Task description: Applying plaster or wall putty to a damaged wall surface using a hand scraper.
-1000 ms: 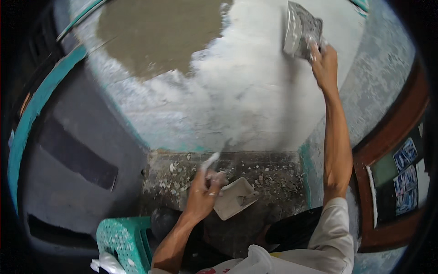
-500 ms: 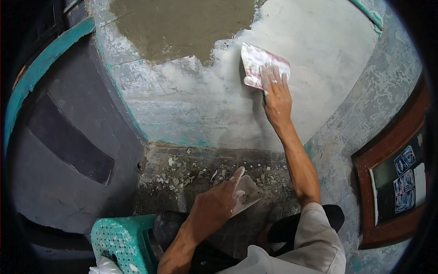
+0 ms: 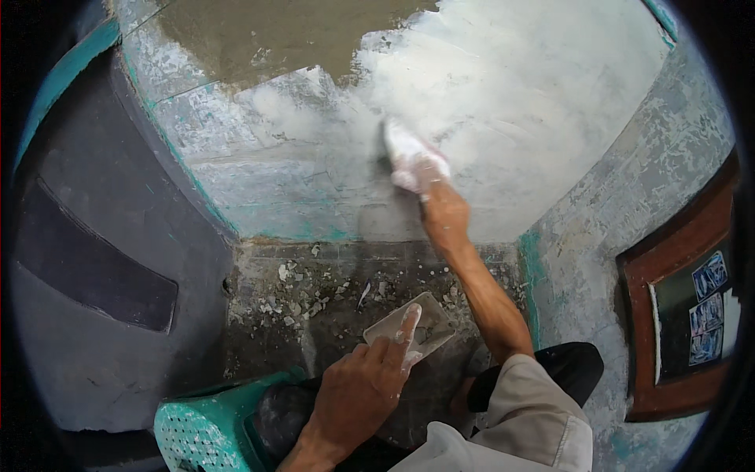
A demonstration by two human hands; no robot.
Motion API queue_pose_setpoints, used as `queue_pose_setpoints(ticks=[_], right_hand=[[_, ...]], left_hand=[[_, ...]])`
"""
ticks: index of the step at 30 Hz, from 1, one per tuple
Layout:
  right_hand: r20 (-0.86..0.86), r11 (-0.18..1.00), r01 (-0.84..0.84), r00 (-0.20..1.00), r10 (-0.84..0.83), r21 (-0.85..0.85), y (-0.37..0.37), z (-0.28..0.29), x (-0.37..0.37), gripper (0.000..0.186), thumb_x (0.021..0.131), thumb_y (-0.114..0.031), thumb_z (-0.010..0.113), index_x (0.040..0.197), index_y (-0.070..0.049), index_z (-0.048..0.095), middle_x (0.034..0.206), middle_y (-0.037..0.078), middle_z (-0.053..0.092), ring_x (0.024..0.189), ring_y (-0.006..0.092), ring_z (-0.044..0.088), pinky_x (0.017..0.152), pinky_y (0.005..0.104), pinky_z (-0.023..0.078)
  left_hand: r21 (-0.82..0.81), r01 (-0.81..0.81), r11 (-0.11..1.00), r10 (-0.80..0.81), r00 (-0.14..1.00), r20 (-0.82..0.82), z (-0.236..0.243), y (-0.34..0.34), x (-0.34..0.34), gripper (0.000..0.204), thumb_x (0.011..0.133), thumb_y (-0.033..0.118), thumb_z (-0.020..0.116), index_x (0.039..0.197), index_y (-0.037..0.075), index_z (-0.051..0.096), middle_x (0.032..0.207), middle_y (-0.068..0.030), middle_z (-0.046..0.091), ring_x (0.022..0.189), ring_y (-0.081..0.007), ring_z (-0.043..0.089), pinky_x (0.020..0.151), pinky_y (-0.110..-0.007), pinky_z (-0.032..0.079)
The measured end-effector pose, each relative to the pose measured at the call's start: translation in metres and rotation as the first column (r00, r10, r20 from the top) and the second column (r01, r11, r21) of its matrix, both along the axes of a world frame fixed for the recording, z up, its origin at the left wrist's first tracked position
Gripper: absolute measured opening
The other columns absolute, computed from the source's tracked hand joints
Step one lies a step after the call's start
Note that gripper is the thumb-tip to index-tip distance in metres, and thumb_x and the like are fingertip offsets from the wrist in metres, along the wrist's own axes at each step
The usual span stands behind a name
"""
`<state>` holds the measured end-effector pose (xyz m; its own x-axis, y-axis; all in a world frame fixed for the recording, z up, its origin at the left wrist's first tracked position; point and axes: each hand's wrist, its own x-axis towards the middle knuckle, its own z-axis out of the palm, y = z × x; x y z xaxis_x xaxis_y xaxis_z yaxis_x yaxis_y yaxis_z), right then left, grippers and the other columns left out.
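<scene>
My right hand [image 3: 445,214] grips a flat spreader [image 3: 409,153], blurred and smeared white, against the white-coated middle of the wall [image 3: 535,118]. An olive-grey patch [image 3: 259,31] covers the wall's upper left, with a ragged edge against the white. Low in the view, my left hand [image 3: 362,397] has its forefinger stretched out, white paste on it, and its other fingers bent; whatever they hold is hidden. A pale rectangular tray [image 3: 436,334] lies just beyond those fingers; I cannot tell whether they touch it.
A green perforated plastic stool [image 3: 193,436] stands at lower left beside a dark grey panel [image 3: 118,197]. Pale chips litter the floor [image 3: 283,330] along the wall's foot. At right, a mottled side wall [image 3: 605,197] holds a brown wooden frame [image 3: 645,393].
My right hand with the spreader has swept down and leftward from the wall's upper right. My left hand has shifted slightly right and lower, over the tray's near side.
</scene>
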<state>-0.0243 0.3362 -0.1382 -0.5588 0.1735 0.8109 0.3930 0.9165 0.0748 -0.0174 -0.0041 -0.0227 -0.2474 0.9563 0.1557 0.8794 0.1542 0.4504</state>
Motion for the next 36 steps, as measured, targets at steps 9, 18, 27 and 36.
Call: queue_pose_setpoints(ticks=[9,18,27,36], right_hand=[[-0.373,0.913,0.254,0.852,-0.368,-0.321,0.035,0.123,-0.025,0.053,0.093,-0.011,0.064,0.144,-0.004,0.053,0.110,0.021,0.072,0.077,0.0341,0.072,0.062,0.0401,0.057],[-0.001,0.986,-0.134,0.991,0.135,0.103,-0.072,0.026,-0.120,0.054,0.089,-0.004,0.058,0.142,0.003,0.053,0.138,0.025,0.058,0.125,0.0417,0.059,0.090,0.0454,0.055],[-0.105,0.992,-0.013,0.994,0.026,0.124,-0.009,0.066,0.031,0.068,0.079,0.006,0.064,0.145,-0.008,0.054,0.134,0.020,0.065,0.115,0.0369,0.068,0.087,0.0465,0.058],[0.101,0.968,0.105,0.986,-0.131,0.229,0.067,0.005,0.002,0.070,0.088,-0.004,0.064,0.155,-0.006,0.041,0.153,0.020,0.048,0.146,0.0375,0.041,0.112,0.0568,0.042]], left_hand=[[0.038,-0.032,0.999,0.028,0.996,0.086,-0.001,-0.002,0.007,0.063,0.101,0.027,0.062,0.157,0.017,0.036,0.101,-0.0132,0.070,0.088,-0.0320,0.071,0.073,-0.045,0.059],[0.078,-0.020,0.997,0.009,0.991,0.137,-0.004,-0.005,0.001,0.060,0.101,0.025,0.062,0.155,0.013,0.039,0.105,-0.0159,0.069,0.088,-0.0348,0.070,0.075,-0.047,0.058],[0.066,-0.049,0.997,0.040,0.990,0.132,0.007,-0.010,0.003,0.060,0.101,0.027,0.062,0.155,0.017,0.039,0.108,-0.0139,0.071,0.092,-0.0332,0.071,0.074,-0.046,0.059],[-0.068,-0.037,0.997,0.044,0.995,0.094,0.004,0.006,0.006,0.064,0.100,0.027,0.063,0.157,0.019,0.035,0.106,-0.0131,0.071,0.088,-0.0324,0.072,0.072,-0.045,0.060]])
